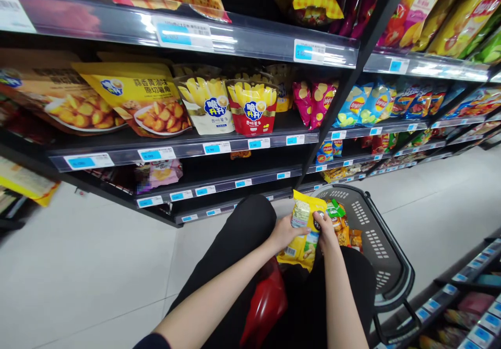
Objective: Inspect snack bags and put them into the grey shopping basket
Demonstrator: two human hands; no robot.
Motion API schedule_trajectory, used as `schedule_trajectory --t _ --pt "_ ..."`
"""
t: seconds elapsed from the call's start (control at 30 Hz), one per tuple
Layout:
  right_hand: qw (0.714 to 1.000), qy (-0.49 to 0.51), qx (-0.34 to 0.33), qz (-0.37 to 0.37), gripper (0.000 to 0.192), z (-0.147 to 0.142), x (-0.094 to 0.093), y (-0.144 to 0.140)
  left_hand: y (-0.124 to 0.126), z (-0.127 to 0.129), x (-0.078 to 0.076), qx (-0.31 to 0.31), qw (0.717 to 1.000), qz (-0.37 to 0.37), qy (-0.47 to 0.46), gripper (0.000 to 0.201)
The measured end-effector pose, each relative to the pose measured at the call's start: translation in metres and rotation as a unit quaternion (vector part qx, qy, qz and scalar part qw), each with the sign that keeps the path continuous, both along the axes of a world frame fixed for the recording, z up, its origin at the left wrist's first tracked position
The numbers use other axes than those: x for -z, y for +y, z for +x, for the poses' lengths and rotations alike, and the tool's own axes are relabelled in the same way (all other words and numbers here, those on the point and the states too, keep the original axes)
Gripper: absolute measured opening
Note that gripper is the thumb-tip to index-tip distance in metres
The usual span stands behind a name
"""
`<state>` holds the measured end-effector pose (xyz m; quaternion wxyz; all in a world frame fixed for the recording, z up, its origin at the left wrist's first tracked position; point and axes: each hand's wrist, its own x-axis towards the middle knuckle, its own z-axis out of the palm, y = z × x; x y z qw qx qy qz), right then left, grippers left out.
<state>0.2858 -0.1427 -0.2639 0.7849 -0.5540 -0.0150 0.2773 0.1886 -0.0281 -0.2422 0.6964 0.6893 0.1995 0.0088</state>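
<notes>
The person is crouching in a shop aisle, and both bare hands are holding one yellow snack packet low in front of the knees. The left hand is gripping the packet's left edge, fingers curled closed around it. The right hand is pinching the packet's right side, fingers folded over the front; how far the thumb is reaching behind is hard to tell, since the packet is hiding it. The packet is standing roughly upright, tilted a little, with a green-and-white patch near its top and a barcode label at its lower left corner. It is hovering just above the near rim of a dark grey shopping basket, which is sitting on the pale tiled floor to the right. Inside the basket, just beside the right hand, several orange and green snack packs are lying. A red glossy object is showing between the forearms, probably part of the basket's handle, though the view is poor there. Beyond the hands, black shelves are carrying large yellow potato-wedge bags, fry-printed cups and rows of crisp bags, with blue price tags along each edge.
</notes>
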Motion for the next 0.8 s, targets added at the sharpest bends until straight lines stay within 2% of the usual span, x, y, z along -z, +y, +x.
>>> schedule_trajectory --t 0.13,0.2,0.37,0.47,0.57,0.63,0.8 --pt "1.000 0.007 0.008 -0.008 0.046 0.015 -0.001 -0.016 0.001 -0.003 -0.002 0.037 0.998 0.040 0.010 0.063" --pt "0.999 -0.012 -0.015 -0.035 0.046 0.024 -0.004 -0.028 0.002 -0.005 -0.004 0.069 0.997 0.040 0.008 0.070" --pt "0.971 -0.091 -0.172 -0.141 0.037 0.037 -0.011 -0.054 0.006 -0.007 -0.010 0.140 0.988 0.070 -0.018 0.081" --pt "0.958 -0.111 -0.228 -0.136 0.036 0.035 -0.016 -0.057 0.007 -0.010 -0.016 0.212 0.970 0.118 -0.012 0.079" --pt "0.940 -0.106 -0.301 -0.123 0.035 0.028 -0.019 -0.052 0.005 -0.011 -0.022 0.281 0.940 0.193 0.028 0.077" --pt "0.939 -0.104 -0.297 -0.141 0.031 0.025 -0.019 -0.048 0.004 -0.010 -0.023 0.307 0.930 0.197 0.042 0.075" --pt "0.950 -0.160 -0.187 -0.192 0.032 0.026 -0.014 -0.043 0.008 -0.005 -0.021 0.303 0.943 0.128 0.053 0.070"
